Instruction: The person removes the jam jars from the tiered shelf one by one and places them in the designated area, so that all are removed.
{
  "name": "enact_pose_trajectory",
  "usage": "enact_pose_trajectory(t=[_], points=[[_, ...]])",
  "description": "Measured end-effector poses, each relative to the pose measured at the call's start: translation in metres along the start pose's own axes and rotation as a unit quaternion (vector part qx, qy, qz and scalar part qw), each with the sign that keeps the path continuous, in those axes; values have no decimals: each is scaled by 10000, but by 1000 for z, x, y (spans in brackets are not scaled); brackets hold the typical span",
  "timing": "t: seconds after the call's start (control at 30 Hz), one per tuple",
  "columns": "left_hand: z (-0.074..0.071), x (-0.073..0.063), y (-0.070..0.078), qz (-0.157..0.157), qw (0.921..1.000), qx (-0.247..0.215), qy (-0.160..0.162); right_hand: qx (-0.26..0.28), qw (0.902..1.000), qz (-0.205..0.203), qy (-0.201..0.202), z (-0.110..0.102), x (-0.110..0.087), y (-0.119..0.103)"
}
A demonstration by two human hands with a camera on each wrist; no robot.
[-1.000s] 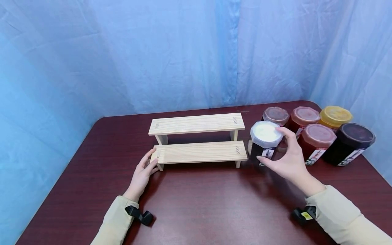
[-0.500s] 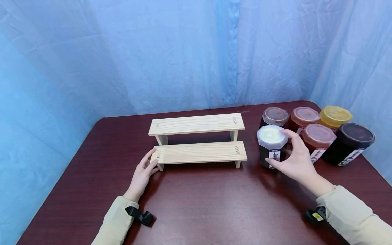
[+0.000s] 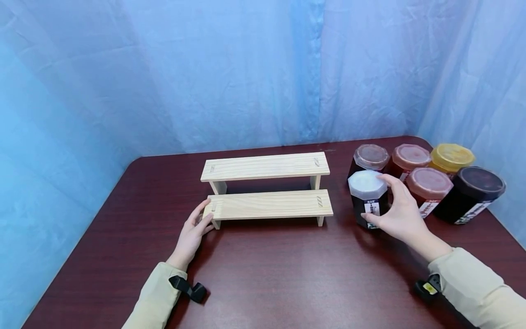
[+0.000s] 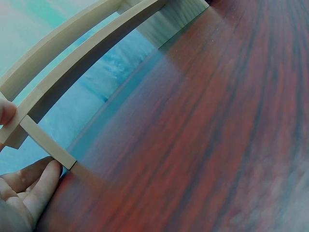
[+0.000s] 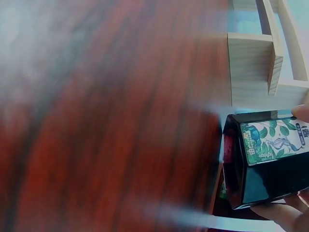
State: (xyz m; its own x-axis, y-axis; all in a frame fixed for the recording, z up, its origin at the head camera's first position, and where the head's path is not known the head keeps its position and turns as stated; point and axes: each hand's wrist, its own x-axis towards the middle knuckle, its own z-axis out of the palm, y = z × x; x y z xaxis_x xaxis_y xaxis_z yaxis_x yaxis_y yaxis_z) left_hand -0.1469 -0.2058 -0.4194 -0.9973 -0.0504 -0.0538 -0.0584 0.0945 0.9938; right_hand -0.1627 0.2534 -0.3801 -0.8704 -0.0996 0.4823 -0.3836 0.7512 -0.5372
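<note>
My right hand (image 3: 404, 219) grips a dark jar (image 3: 360, 205) with an octagonal whitish lid, thumb on the near side and fingers around the far side. In the right wrist view the black jar (image 5: 273, 181) shows its leaf-patterned label, with fingertips at its sides. It stands right of the two-step wooden shelf, in front of the other jars. My left hand (image 3: 191, 235) holds the left end of the shelf's lower board (image 3: 269, 205). In the left wrist view its fingertips (image 4: 53, 169) lie against the shelf leg (image 4: 50, 145).
Behind the lower board is the higher board (image 3: 265, 167). Several lidded jars cluster at the right: a brown-lidded jar (image 3: 371, 156), red jars (image 3: 429, 183), a yellow-lidded jar (image 3: 452, 156) and a black jar (image 3: 468, 194). Blue curtains (image 3: 230, 77) hang around the dark red table (image 3: 263, 274).
My right hand has carried the whitish-lidded jar right and slightly nearer, away from the shelf's right end, slowing in the last half second. The left hand stays on the shelf.
</note>
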Motion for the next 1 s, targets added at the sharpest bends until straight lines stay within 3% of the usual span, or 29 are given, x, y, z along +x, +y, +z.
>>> enact_pose_trajectory(t=[0.6, 1.0], points=[[0, 0, 1, -64, 9998, 177, 1, 97, 9990, 391, -178, -7, -5, 9], [-1, -1, 0, -56, 9997, 248, 40, -518, 9960, -33, -732, -22, 1, 4]])
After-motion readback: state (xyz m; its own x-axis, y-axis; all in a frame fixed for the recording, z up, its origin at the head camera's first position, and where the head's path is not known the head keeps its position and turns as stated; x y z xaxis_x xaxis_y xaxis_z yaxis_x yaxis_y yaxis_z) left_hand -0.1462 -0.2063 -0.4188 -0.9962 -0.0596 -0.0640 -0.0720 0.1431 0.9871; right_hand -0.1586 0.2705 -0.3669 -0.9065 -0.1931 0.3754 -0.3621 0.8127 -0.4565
